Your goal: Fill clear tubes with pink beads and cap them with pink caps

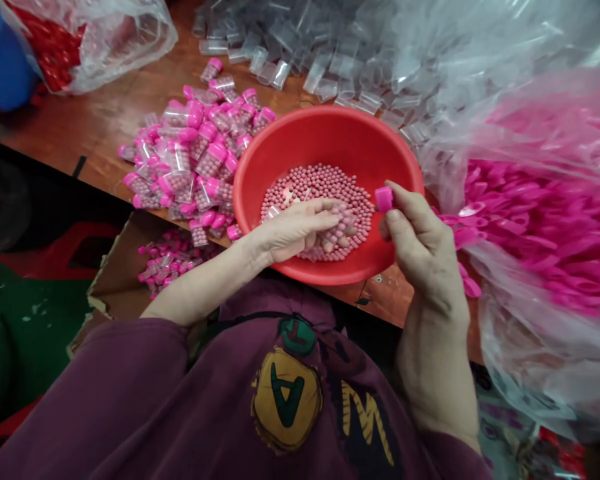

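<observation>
My feed: left hand (295, 232) clamped a bead-filled vial (341, 225) in the red basin (330, 130), right hand (423, 240) pinched a pink cap (383, 199). Looked light and slippery, I'd grip the vial's sides.

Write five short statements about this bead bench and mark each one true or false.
1. The left hand holds a bead-filled tube inside the red bowl. True.
2. The right hand pinches a clear empty tube. False: it pinches a pink cap.
3. A pile of capped tubes lies on the wooden table, left of the bowl. True.
4. The bowl holds blue beads. False: it holds pink beads.
5. Empty clear tubes lie beyond the bowl. True.
</observation>
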`<state>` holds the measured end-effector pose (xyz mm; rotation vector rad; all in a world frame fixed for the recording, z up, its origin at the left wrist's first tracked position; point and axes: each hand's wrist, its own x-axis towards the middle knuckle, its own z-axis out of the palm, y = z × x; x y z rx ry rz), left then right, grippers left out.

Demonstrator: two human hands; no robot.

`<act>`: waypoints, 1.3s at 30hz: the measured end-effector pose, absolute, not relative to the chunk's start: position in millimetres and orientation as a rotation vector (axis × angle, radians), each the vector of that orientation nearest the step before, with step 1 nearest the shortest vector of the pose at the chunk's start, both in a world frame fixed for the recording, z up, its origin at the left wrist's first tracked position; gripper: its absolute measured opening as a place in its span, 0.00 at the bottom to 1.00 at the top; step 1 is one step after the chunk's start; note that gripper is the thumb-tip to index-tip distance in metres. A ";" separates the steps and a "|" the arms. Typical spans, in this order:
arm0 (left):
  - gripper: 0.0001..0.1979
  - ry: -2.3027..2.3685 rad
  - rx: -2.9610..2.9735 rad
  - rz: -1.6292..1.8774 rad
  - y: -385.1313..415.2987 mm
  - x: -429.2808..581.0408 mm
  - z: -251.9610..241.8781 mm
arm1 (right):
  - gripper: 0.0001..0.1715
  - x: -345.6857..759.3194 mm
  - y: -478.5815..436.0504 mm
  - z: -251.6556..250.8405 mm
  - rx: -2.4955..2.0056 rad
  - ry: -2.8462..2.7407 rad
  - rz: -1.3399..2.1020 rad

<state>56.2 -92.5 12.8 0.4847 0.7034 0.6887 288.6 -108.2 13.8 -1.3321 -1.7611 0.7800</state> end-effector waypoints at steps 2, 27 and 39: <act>0.15 0.717 0.483 0.742 -97.8 53.4 9.7 | 0.25 279.8 -105.3 17.5 -1.291 -1.790 0.824; 0.10 0.717 0.445 0.856 -96.8 49.6 -2.4 | 0.11 238.9 -97.4 9.6 -1.240 -1.740 0.635; 0.15 0.858 0.468 0.889 -108.8 55.8 3.3 | 0.11 233.8 -105.1 -1.9 -1.199 -1.835 0.461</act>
